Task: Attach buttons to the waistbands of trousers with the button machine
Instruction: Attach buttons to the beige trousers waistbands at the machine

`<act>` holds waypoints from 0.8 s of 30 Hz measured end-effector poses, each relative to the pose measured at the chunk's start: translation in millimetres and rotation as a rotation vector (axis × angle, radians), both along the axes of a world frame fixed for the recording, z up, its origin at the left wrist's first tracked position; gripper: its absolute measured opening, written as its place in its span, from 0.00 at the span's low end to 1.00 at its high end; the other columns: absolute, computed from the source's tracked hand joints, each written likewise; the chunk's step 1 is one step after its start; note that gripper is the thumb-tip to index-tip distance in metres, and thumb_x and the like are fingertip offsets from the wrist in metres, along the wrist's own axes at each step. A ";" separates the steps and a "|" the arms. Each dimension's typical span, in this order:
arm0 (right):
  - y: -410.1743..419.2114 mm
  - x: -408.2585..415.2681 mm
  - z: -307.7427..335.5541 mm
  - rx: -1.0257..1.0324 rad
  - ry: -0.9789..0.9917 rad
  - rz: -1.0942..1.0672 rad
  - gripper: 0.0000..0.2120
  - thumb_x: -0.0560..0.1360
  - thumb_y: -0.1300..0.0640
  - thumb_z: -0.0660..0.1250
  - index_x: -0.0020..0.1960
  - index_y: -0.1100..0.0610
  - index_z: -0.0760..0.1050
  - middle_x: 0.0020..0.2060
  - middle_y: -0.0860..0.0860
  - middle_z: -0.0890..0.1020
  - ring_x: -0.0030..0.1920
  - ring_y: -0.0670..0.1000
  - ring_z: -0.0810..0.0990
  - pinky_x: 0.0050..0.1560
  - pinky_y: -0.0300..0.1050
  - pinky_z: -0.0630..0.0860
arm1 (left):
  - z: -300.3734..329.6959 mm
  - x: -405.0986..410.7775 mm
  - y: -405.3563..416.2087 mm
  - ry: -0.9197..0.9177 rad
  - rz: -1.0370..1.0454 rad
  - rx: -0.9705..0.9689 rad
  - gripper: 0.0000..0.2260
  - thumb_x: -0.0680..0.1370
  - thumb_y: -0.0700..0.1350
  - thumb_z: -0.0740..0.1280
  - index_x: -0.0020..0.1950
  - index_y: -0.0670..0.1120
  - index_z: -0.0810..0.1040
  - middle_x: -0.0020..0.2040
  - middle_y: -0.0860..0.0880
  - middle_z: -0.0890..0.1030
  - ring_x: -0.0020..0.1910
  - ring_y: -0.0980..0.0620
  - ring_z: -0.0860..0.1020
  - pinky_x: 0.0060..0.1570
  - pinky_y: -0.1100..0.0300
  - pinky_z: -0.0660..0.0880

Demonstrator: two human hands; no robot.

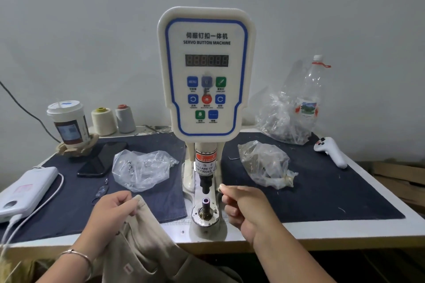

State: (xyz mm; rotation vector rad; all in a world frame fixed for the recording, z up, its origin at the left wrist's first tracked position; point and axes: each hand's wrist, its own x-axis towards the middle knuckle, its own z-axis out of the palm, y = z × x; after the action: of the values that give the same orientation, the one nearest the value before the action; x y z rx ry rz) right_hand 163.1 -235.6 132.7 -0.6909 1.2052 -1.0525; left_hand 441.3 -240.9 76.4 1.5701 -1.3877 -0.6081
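The white servo button machine (206, 71) stands at the table's middle, its black punch (205, 185) above the lower die post (205, 203). My left hand (112, 205) grips the waistband of beige trousers (142, 243), just left of the die. My right hand (243, 204) pinches a small pale button (220, 188) between thumb and forefinger, right beside the punch. Two clear bags of button parts lie either side: one to the left (141, 169), one to the right (264, 164).
On the dark cloth mat (322, 190) lie a black phone (101, 159), a white power bank (25, 188) with cable, and a white controller (331, 150). At the back stand a paper cup (67, 122), two thread cones (115, 119), a plastic bottle (309, 99) and another bag (282, 119).
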 end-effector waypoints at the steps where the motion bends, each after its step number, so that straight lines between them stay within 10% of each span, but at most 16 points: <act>1: 1.7 3.9 0.5 0.029 -0.043 0.011 0.06 0.76 0.63 0.68 0.40 0.61 0.76 0.23 0.49 0.72 0.19 0.45 0.63 0.19 0.34 0.57 | -0.4 -0.2 -0.5 -0.007 0.006 0.004 0.21 0.75 0.35 0.68 0.23 0.47 0.69 0.25 0.48 0.66 0.23 0.57 0.59 0.23 0.65 0.55; 24: 19.3 22.0 9.1 0.309 -0.565 -0.016 0.05 0.76 0.64 0.64 0.42 0.65 0.75 0.21 0.51 0.71 0.15 0.45 0.64 0.15 0.31 0.56 | 3.4 -1.7 1.1 0.006 0.014 0.035 0.17 0.70 0.37 0.68 0.24 0.47 0.66 0.25 0.48 0.64 0.24 0.56 0.59 0.25 0.63 0.57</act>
State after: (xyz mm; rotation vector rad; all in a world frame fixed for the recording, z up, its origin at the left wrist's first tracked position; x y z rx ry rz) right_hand 185.1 -216.3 141.8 -0.1235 0.8490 -0.9593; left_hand 439.6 -239.7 79.8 1.6029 -1.3674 -0.6317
